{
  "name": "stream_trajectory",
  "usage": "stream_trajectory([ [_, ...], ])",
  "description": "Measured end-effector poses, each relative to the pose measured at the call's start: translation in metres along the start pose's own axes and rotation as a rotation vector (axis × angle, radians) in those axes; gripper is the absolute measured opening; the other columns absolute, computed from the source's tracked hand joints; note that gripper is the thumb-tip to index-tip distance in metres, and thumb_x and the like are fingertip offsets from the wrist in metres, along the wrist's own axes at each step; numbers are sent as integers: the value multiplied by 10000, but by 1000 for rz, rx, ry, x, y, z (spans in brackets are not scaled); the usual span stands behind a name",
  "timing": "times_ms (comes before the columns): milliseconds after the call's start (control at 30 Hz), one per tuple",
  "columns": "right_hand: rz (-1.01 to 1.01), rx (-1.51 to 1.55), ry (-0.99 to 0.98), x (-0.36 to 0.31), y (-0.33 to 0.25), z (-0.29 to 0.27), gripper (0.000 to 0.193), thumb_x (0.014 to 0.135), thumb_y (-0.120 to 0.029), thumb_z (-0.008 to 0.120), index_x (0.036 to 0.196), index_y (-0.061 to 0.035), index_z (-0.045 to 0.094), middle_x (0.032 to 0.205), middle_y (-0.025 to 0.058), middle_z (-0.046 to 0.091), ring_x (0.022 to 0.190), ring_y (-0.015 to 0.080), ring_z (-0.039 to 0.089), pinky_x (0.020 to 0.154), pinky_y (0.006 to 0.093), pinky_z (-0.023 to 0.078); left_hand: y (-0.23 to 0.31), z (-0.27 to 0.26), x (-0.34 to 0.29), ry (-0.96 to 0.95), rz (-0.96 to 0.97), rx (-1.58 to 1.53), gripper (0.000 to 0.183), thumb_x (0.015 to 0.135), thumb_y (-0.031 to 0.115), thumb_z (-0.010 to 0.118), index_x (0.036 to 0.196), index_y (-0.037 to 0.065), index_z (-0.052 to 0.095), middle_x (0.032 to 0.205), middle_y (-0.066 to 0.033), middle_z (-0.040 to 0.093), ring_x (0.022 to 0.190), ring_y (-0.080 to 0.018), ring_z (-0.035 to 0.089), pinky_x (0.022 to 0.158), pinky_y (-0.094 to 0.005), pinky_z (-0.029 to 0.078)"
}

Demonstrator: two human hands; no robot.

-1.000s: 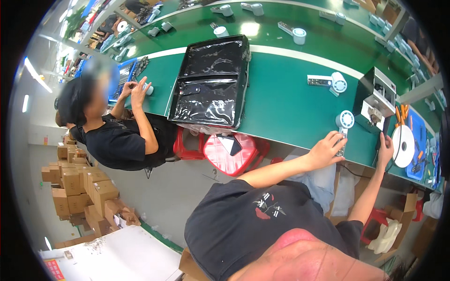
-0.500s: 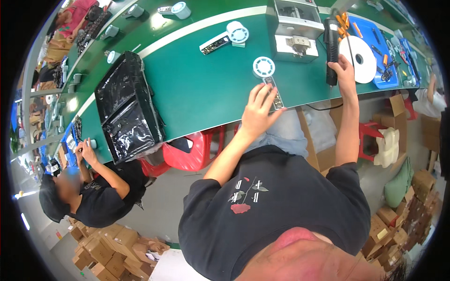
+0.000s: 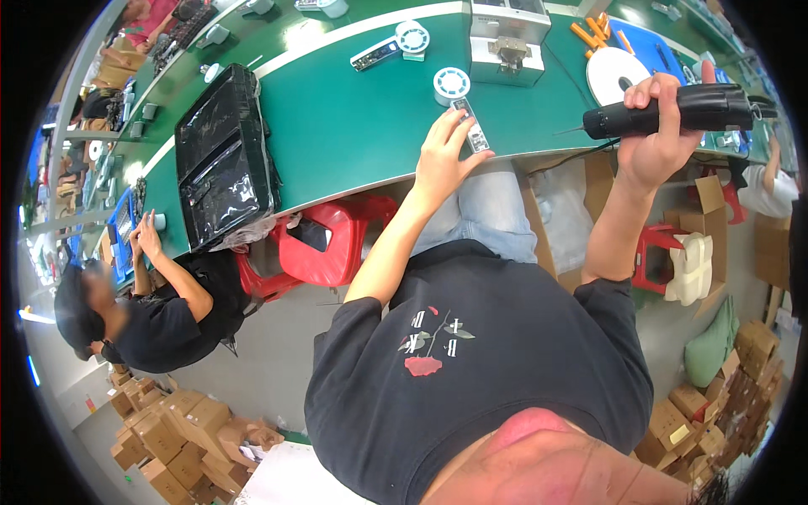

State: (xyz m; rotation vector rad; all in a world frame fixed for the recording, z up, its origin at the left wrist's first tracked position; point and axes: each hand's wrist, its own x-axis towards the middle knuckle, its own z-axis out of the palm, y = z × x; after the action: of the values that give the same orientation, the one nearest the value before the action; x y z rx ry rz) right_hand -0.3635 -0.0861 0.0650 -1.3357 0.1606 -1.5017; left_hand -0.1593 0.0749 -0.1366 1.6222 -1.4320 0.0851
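Observation:
My right hand (image 3: pixel 656 139) is wrapped round a black electric screwdriver (image 3: pixel 614 120). It is raised near the table's front edge and lies almost level, its thin bit pointing left. My left hand (image 3: pixel 442 156) rests on the handle of a small appliance (image 3: pixel 473 130), with fingers and thumb about the handle, partly covering it. This appliance has a round white head with a ring of blue slots, and circuit parts show in its uncovered handle. The bit is to the right of the handle and apart from it.
A similar appliance (image 3: pixel 376 55) lies farther back. Behind stands a grey-and-white machine (image 3: pixel 507 55). A white spool (image 3: pixel 608 84) and a blue tray (image 3: pixel 629 35) are at right. A black plastic-lined box (image 3: pixel 223 160) sits left, near a seated co-worker (image 3: pixel 160 320). Red stools (image 3: pixel 324 257) stand below.
My right hand has moved right and nearer, swinging the screwdriver from upright to almost level. My left hand stays on the appliance's handle. The whole view has shifted a little.

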Motion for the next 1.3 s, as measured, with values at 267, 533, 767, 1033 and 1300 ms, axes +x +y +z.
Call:
stream_trajectory([
  [267,79,79,6,28,6,26,770,1049,-668,553,1511,-71,401,1032,174,645,877,261,618,813,421,533,-4,2,11,-78,7,14,635,792,259,936,1313,-11,695,1409,-211,655,1336,-406,617,1119,-486,521],
  [533,103,-155,-58,55,62,30,754,1051,-687,499,1512,-99,401,1062,237,709,807,282,653,743,433,555,3,-1,8,-121,-31,5,627,789,241,923,1316,-3,687,1403,-179,647,1258,-391,628,1047,-475,556],
  [767,262,146,-76,45,104,19,961,1027,-763,429,1661,-58,272,1130,284,715,861,315,658,724,428,563,5,-9,17,-100,-60,-58,700,724,211,931,1343,22,665,1344,-171,660,1183,-397,657,988,-476,576],
  [1033,194,-10,8,12,127,-2,899,1025,-596,417,1680,-5,243,1120,354,647,838,368,619,742,442,564,4,-6,11,-35,-11,-15,645,716,284,903,1267,33,681,1365,-126,609,1224,-348,598,972,-450,580],
  [1300,210,30,13,-5,134,-11,870,980,-456,379,1681,21,187,1153,360,636,849,371,647,794,469,556,6,-6,14,-47,-32,-18,593,730,264,897,1238,36,695,1370,-121,604,1240,-342,593,975,-449,581],
])
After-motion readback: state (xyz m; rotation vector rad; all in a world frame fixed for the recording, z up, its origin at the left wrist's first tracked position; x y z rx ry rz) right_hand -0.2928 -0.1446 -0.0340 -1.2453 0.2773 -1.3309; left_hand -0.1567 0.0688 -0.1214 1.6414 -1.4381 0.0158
